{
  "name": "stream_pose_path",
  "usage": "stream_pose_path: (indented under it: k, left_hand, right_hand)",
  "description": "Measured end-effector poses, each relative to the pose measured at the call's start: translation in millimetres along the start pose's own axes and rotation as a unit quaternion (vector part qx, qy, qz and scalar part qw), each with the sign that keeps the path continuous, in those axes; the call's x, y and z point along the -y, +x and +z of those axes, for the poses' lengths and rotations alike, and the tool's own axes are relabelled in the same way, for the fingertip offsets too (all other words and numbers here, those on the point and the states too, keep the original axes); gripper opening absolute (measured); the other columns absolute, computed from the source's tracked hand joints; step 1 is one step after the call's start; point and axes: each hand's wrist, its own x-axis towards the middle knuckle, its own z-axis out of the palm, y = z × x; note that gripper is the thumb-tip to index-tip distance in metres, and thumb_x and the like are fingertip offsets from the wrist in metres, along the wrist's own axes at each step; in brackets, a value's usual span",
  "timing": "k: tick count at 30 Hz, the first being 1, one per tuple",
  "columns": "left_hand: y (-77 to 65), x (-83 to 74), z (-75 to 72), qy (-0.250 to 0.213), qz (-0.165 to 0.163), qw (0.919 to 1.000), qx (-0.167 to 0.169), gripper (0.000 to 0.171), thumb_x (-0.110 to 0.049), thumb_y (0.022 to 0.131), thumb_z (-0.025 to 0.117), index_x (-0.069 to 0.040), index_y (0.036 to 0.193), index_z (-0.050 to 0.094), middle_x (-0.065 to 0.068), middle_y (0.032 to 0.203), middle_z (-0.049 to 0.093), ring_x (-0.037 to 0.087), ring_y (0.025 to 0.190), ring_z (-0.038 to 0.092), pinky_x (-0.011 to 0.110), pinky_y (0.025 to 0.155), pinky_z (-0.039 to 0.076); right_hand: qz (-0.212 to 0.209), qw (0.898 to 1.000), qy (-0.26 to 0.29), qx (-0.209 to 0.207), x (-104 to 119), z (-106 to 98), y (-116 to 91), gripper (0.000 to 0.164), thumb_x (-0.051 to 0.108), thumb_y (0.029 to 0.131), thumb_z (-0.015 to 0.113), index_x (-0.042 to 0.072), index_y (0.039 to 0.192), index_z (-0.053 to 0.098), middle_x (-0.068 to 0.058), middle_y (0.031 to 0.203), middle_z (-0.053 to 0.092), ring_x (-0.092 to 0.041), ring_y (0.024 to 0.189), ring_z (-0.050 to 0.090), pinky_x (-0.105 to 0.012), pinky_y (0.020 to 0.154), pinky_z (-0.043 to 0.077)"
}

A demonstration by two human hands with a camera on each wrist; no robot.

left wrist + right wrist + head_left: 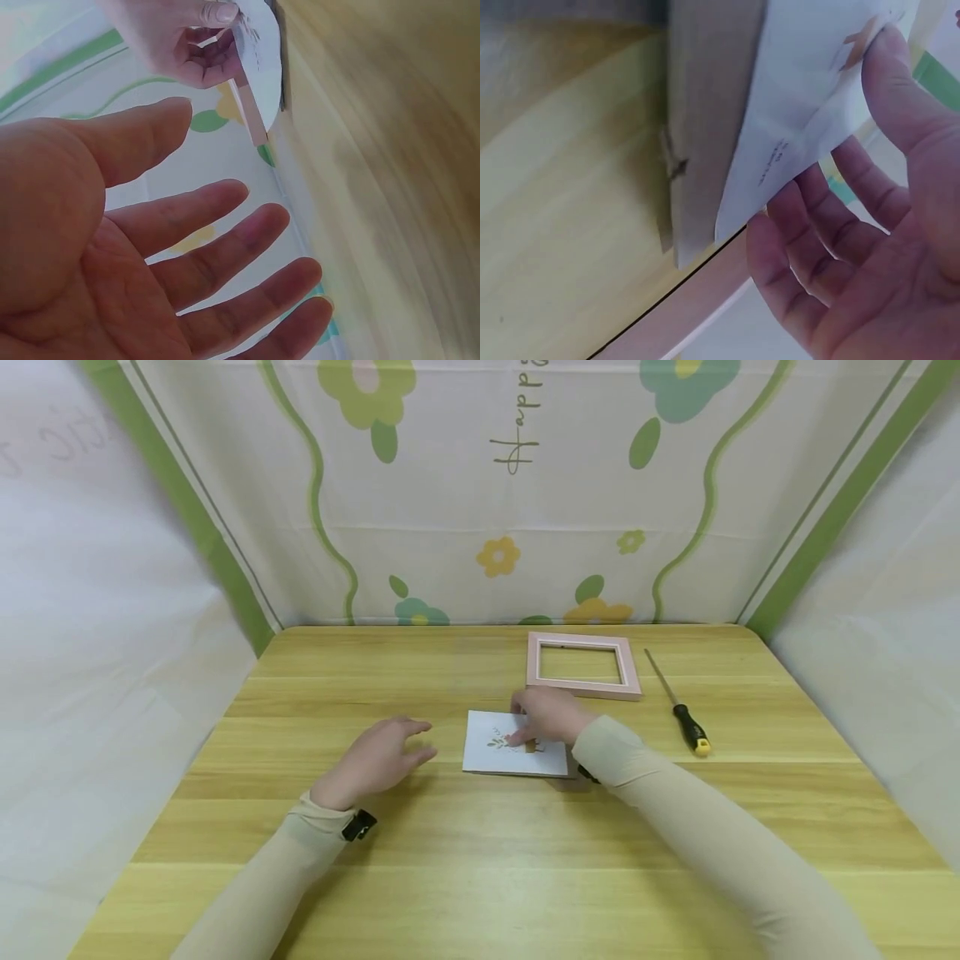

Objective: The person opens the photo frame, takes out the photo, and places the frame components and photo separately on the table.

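A white printed card [483, 743] with a small plant drawing lies over a flat backing board [709, 97] in the middle of the table. My right hand [553, 717] pinches the card, thumb on its printed face and fingers at its far edge. In the right wrist view the card [787, 97] bows up from the board near those fingers. To the left of the card, my left hand [378, 758] hovers with nothing in it; its fingers [236, 236] are spread and relaxed in the left wrist view.
An empty pink picture frame [585, 691] lies just beyond my right hand. To its right is a screwdriver [688, 727] with a black and yellow handle. A flower-patterned cloth [450, 502] hangs behind the wooden table [480, 877].
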Motion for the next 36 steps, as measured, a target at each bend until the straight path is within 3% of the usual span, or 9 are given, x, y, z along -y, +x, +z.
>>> stream_pose_path:
  k: [6, 12, 17, 21, 26, 31, 36]
  left_hand:
    - [2.5, -0.4, -2.3, -0.004, -0.005, 1.0, 0.005, 0.048, -0.029, 0.098, 0.065, 0.002, 0.134, 0.059, 0.02, 0.134, 0.059, 0.039, 0.126, 0.052, 0.053, 0.104, 0.041]
    - [4.4, -0.6, -4.6, -0.012, -0.013, 0.9998, 0.007, 0.048, -0.029, 0.098, 0.064, 0.001, 0.135, 0.059, 0.018, 0.136, 0.058, 0.038, 0.129, 0.051, 0.053, 0.105, 0.041]
    - [6.8, 0.3, -7.1, -0.016, -0.015, 0.9997, 0.013, 0.049, -0.031, 0.099, 0.063, 0.001, 0.136, 0.058, 0.017, 0.137, 0.058, 0.037, 0.128, 0.051, 0.053, 0.104, 0.042]
    - [8.6, 0.8, -9.5, -0.02, -0.009, 0.9997, 0.012, 0.049, -0.031, 0.099, 0.063, 0.001, 0.136, 0.058, 0.018, 0.136, 0.058, 0.037, 0.126, 0.053, 0.053, 0.103, 0.043]
    - [12.0, -0.4, -10.0, -0.021, 0.0, 0.9996, 0.017, 0.05, -0.031, 0.099, 0.062, 0.001, 0.136, 0.057, 0.018, 0.134, 0.06, 0.037, 0.123, 0.055, 0.052, 0.101, 0.045]
    - [18.5, -3.0, -9.7, -0.018, 0.001, 0.9995, 0.025, 0.05, -0.033, 0.1, 0.061, -0.001, 0.138, 0.057, 0.015, 0.136, 0.059, 0.035, 0.123, 0.055, 0.051, 0.1, 0.045]
    - [28.7, -13.5, -8.6, -0.004, 0.023, 0.9991, 0.036, 0.049, -0.033, 0.099, 0.062, -0.001, 0.136, 0.058, 0.014, 0.134, 0.06, 0.033, 0.123, 0.056, 0.049, 0.1, 0.046]
  right_hand:
    - [0.009, 1.0, 0.01, -0.01, 6, 2, 0, 0.047, 0.044, 0.079, 0.082, 0.011, 0.11, 0.066, -0.001, 0.103, 0.065, -0.017, 0.084, 0.057, -0.034, 0.075, 0.05]
    - [-0.019, 0.998, 0.041, -0.048, 8, -2, -1, 0.016, 0.026, 0.091, 0.074, 0.011, 0.091, 0.067, 0.0, 0.085, 0.063, -0.016, 0.074, 0.056, -0.031, 0.066, 0.049]
    - [-0.007, 0.992, 0.102, -0.069, 11, -26, -11, 0.013, 0.023, 0.093, 0.071, 0.013, 0.087, 0.067, 0.0, 0.081, 0.063, -0.016, 0.072, 0.057, -0.03, 0.066, 0.049]
    - [-0.001, 0.985, 0.132, -0.11, 8, -53, -25, 0.013, 0.022, 0.093, 0.072, 0.011, 0.088, 0.067, -0.003, 0.083, 0.065, -0.018, 0.074, 0.059, -0.032, 0.068, 0.05]
    - [0.034, 0.973, 0.165, -0.159, -14, -78, -52, 0.016, 0.023, 0.095, 0.069, 0.008, 0.091, 0.068, -0.007, 0.086, 0.066, -0.02, 0.073, 0.061, -0.033, 0.065, 0.052]
    - [0.088, 0.963, 0.184, -0.179, -50, -82, -82, 0.025, 0.03, 0.097, 0.065, 0.005, 0.094, 0.064, -0.012, 0.091, 0.067, -0.021, 0.072, 0.061, -0.031, 0.06, 0.051]
    - [0.14, 0.966, 0.164, -0.142, -80, -69, -113, 0.03, 0.031, 0.097, 0.063, 0.003, 0.088, 0.064, -0.01, 0.08, 0.065, -0.019, 0.065, 0.054, -0.029, 0.052, 0.044]
